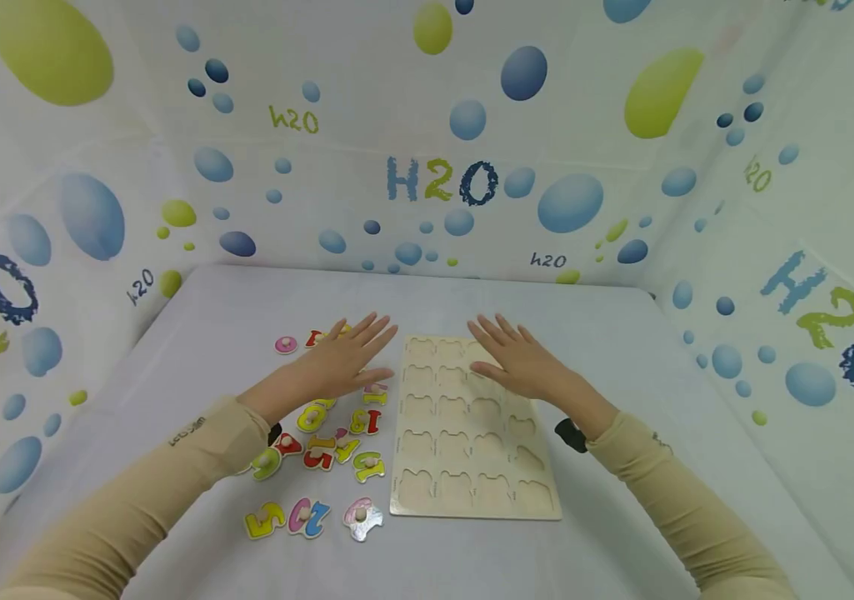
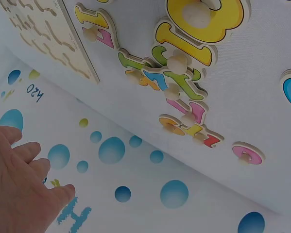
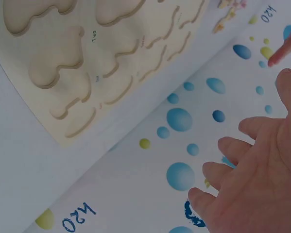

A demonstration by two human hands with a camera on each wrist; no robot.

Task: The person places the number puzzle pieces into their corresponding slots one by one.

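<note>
A pale wooden puzzle board (image 1: 471, 467) with rows of cut-out recesses lies on the table; the recesses in view hold no pieces. My left hand (image 1: 340, 362) is held over the colourful number pieces, palm down and fingers spread, with nothing in it. Over the upper right part of the board is my right hand (image 1: 520, 362), its fingers straight and apart, also holding nothing. Several knobbed wooden number pieces lie left of the board, among them a yellow zero (image 1: 312, 417) and a pink and blue twenty (image 1: 309, 517). The left hand and forearm hide some pieces in the head view.
A white cloth covers the table (image 1: 606, 358). Behind and at both sides hangs a white curtain (image 1: 367, 100) with blue and green dots and H2O lettering. A pink zero piece (image 1: 286, 344) lies at the far left of the pieces.
</note>
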